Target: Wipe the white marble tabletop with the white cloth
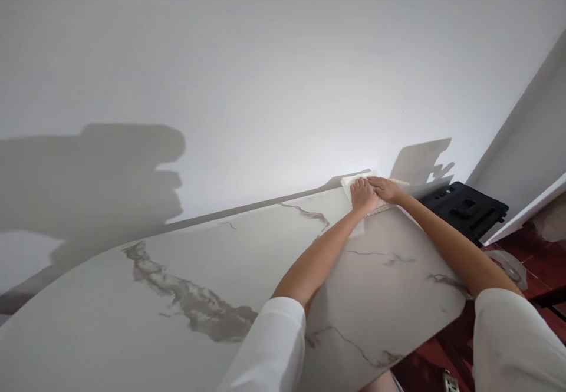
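A white cloth (349, 182) lies at the far right corner of a white marble-patterned table (186, 297), close to the wall. My left hand (363, 195) lies flat on top of the cloth, fingers together and stretched out. My right hand (385, 188) rests beside it, also flat on the cloth, its fingers reaching over toward the left hand. Both arms are stretched far forward across the tabletop, in white short sleeves. Most of the cloth is hidden under the two hands.
A plain white wall (274, 73) rises right behind the table. A black case (469, 209) sits past the table's right end. Dark red floor (543, 262) and a white door edge (526, 212) show at the right.
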`<action>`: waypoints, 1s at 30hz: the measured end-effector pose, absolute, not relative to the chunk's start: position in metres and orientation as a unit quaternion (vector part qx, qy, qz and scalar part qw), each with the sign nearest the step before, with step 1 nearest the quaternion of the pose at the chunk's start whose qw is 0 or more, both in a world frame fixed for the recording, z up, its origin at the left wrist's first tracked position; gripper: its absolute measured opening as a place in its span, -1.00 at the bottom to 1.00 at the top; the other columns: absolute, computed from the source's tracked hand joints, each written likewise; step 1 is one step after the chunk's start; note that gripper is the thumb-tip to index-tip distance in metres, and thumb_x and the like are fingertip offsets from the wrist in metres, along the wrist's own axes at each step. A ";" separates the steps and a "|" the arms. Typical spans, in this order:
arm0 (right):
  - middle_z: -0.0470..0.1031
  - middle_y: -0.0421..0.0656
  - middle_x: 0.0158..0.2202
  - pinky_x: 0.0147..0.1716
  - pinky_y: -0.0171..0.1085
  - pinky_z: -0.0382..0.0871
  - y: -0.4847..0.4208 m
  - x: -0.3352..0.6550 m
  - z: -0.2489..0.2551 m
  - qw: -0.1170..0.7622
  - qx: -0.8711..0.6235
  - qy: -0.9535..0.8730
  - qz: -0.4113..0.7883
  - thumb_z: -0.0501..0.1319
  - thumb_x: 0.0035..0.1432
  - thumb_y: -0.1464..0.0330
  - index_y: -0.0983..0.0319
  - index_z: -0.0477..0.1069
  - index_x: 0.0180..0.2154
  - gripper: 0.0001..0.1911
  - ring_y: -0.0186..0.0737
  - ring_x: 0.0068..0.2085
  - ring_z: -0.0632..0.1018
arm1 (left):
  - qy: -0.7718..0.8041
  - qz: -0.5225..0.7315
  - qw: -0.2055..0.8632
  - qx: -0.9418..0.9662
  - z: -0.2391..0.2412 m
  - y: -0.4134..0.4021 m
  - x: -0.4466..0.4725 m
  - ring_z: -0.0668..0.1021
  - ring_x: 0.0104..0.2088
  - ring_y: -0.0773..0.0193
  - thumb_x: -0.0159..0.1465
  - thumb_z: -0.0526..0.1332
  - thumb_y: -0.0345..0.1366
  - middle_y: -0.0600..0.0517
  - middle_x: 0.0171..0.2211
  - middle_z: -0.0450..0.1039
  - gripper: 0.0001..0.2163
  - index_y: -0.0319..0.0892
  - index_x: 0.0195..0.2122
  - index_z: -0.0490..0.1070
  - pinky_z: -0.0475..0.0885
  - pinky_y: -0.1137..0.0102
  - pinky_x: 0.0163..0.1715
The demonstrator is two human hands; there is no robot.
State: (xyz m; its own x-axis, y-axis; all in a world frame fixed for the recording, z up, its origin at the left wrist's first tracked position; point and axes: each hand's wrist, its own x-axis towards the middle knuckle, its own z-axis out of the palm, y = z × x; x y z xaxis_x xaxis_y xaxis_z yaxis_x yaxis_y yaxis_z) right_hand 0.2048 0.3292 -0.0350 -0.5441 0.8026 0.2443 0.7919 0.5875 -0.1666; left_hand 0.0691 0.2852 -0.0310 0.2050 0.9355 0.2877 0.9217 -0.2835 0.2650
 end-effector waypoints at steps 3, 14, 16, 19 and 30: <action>0.25 -0.15 0.23 0.23 -0.07 0.12 0.312 0.219 -0.033 0.148 -0.458 -0.876 0.013 -0.06 0.10 0.48 0.24 0.25 0.20 -0.39 -0.12 0.24 0.26 | 0.589 0.201 0.014 0.782 -0.031 0.270 0.082 0.14 0.26 0.01 0.32 -0.10 -0.35 -0.25 0.26 0.11 -0.53 -0.44 0.23 0.11 0.05 0.14 0.21; 0.28 -0.11 0.21 0.23 -0.06 0.13 0.201 0.270 -0.039 0.158 -0.475 -0.865 -0.035 -0.04 0.10 0.48 0.25 0.28 0.18 -0.41 -0.10 0.22 0.29 | 0.542 0.214 0.022 0.812 -0.029 0.169 0.122 0.16 0.27 -0.01 0.32 -0.09 -0.34 -0.26 0.26 0.12 -0.51 -0.41 0.25 0.11 0.05 0.09 0.21; 0.29 -0.10 0.20 0.22 -0.05 0.14 0.179 0.273 -0.039 0.156 -0.483 -0.861 -0.046 -0.03 0.11 0.48 0.26 0.27 0.18 -0.42 -0.10 0.22 0.30 | 0.532 0.210 0.025 0.820 -0.029 0.150 0.125 0.16 0.26 -0.01 0.31 -0.08 -0.34 -0.27 0.26 0.12 -0.51 -0.41 0.25 0.11 0.06 0.09 0.21; 0.31 -0.07 0.19 0.20 -0.05 0.17 0.145 0.273 -0.036 0.150 -0.495 -0.853 -0.063 -0.03 0.13 0.46 0.27 0.28 0.18 -0.44 -0.09 0.21 0.31 | 0.516 0.205 0.029 0.831 -0.028 0.123 0.124 0.16 0.27 -0.02 0.30 -0.07 -0.34 -0.28 0.26 0.10 -0.50 -0.43 0.25 0.11 0.06 0.08 0.21; 0.08 0.02 0.29 0.23 0.04 0.08 0.063 0.217 -0.022 0.098 -0.428 -0.898 -0.034 0.04 0.02 0.42 0.32 0.13 0.26 -0.29 -0.04 0.30 0.11 | 0.449 0.206 0.035 0.869 -0.031 0.042 0.034 0.15 0.28 -0.05 0.30 -0.11 -0.30 -0.30 0.27 0.08 -0.49 -0.47 0.24 0.08 0.07 0.05 0.23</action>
